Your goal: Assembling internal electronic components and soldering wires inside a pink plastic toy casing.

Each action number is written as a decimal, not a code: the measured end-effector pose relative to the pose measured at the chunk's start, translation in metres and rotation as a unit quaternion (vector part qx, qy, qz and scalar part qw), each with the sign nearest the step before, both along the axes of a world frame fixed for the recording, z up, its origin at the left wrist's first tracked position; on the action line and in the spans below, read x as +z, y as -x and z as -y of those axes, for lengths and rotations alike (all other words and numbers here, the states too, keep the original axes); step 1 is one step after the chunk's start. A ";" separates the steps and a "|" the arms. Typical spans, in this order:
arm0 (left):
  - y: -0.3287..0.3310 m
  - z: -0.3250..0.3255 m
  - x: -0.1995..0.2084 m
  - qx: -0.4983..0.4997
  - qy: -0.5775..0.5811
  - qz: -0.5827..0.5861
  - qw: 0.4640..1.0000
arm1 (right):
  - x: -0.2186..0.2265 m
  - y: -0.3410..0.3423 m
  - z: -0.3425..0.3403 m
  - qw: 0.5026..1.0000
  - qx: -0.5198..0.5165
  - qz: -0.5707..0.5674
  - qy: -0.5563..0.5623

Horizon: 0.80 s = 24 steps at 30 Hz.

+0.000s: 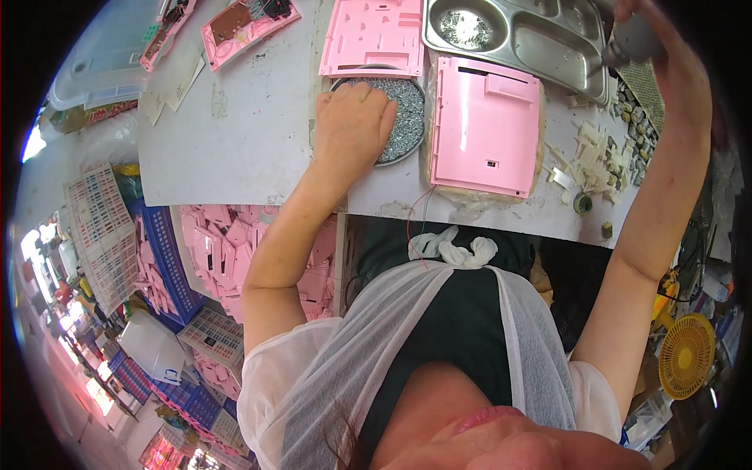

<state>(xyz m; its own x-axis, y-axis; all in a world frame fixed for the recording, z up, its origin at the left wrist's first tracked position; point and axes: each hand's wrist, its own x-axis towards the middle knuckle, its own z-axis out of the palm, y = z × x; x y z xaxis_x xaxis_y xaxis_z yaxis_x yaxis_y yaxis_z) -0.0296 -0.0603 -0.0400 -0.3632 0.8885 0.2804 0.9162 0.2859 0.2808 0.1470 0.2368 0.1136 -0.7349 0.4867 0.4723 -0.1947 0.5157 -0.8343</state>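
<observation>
My left hand rests closed over a round dish full of small silvery screws. Its fingertips are hidden, so what they pinch does not show. Up at the right edge, my right hand is wrapped round a blurred dark grey tool, partly cut off by the picture's rim. Between the hands a pink plastic housing lies on a padded, plastic-wrapped block. Beyond the dish lies another pink shell, its ribbed inside facing up.
A metal compartment tray with small shiny parts stands at the back. White plastic pieces and grey-green small parts lie scattered at right. Two filled pink housings are at back left. Below the table, a bin holds many pink parts.
</observation>
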 end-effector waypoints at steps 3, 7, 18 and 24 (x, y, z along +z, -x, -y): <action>0.008 0.003 0.005 -0.007 0.053 0.064 0.996 | -0.020 -0.003 0.033 0.991 0.061 -0.026 0.113; -0.019 -0.013 0.018 -0.071 -0.057 0.090 0.992 | -0.063 -0.034 0.058 0.954 0.164 -0.071 0.242; -0.083 -0.032 0.049 -0.183 -0.133 0.202 0.953 | -0.037 -0.048 0.133 0.936 0.163 -0.122 0.288; -0.081 -0.031 0.045 -0.176 -0.129 0.202 0.955 | -0.047 -0.040 0.140 0.937 0.141 -0.098 0.305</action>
